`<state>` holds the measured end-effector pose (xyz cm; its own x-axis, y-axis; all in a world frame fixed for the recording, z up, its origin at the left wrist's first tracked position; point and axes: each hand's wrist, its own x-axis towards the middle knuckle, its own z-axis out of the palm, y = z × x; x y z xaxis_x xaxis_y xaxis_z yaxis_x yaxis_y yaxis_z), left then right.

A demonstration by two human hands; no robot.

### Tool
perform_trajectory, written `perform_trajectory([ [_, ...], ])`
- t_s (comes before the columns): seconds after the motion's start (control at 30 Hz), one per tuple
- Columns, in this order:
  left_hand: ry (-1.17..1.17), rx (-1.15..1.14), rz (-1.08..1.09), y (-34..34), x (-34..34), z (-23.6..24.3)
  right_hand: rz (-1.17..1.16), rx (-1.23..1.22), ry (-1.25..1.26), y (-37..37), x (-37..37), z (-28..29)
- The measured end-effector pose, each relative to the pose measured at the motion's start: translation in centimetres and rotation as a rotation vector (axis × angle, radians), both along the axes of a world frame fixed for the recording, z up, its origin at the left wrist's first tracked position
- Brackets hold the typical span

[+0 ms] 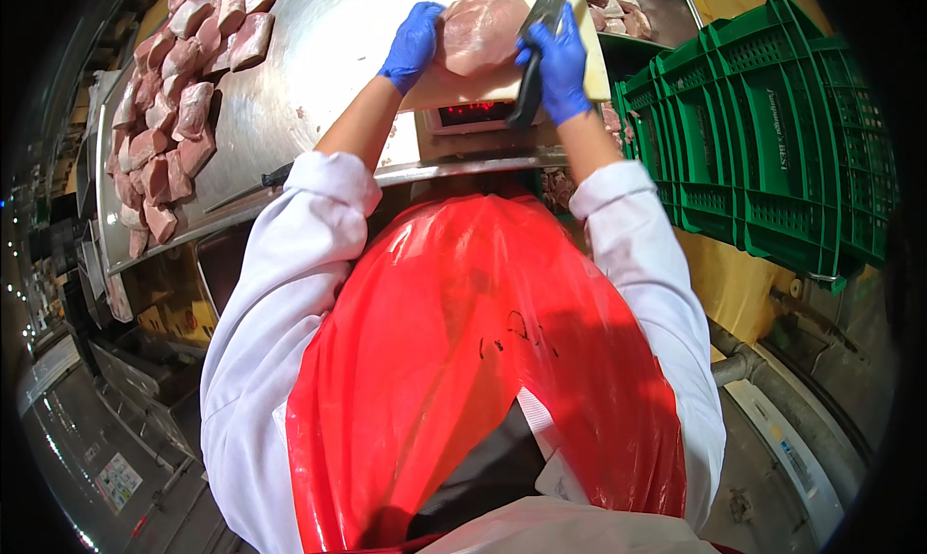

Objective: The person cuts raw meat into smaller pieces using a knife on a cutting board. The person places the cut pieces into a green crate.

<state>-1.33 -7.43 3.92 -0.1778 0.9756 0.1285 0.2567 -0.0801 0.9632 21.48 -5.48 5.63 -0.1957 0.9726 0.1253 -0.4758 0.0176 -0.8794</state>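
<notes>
A large pale pink piece of raw meat (480, 34) lies on a white cutting board (367, 47). My left hand (414, 44), in a blue glove, rests against the meat's left side; its fingers partly disappear at the meat's edge. Gloved in blue too, my right hand (560, 63) is closed on the black handle of a knife (527, 92). The broad blade points up and away, just right of the meat. Below the board's near edge shows a scale (473, 116) with a lit red display.
Several cut meat pieces (159, 119) are heaped on the steel table (261, 100) at left. A second knife (277, 176) lies by its near edge. More pieces (616, 11) sit in a tray beyond the board. Green crates (710, 134) stand at right.
</notes>
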Motion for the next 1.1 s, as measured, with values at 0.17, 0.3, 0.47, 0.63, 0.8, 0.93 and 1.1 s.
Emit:
perform_trajectory([
  [0.17, -0.109, -0.253, 0.128, -3.6, -3.9, 2.3, -0.050, 0.101, -0.247, 7.1, 3.8, 1.3],
  [0.3, -0.016, -0.096, 0.149, -1.8, -5.4, 3.5, -0.062, 0.058, -0.087, -1.7, 1.9, 4.3],
  [0.47, 0.238, 0.003, 0.043, 7.1, -3.4, 0.7, -0.065, -0.163, 0.044, -10.7, -4.4, 1.5],
  [0.63, 0.170, -0.140, -0.280, 8.3, -0.9, 0.6, -0.216, -0.140, 0.069, -8.3, -7.4, 0.6],
  [0.8, 0.159, -0.118, 0.034, 1.6, -1.0, -1.0, -0.133, -0.134, -0.055, -0.8, -2.0, 1.0],
  [0.93, -0.105, -0.294, -0.056, -3.3, 0.7, 2.8, -0.082, 0.119, -0.432, 6.1, 3.8, 1.5],
  [1.1, -0.207, -0.227, 0.147, -5.1, -3.1, 1.2, -0.114, 0.384, -0.843, -3.2, 0.9, 5.3],
])
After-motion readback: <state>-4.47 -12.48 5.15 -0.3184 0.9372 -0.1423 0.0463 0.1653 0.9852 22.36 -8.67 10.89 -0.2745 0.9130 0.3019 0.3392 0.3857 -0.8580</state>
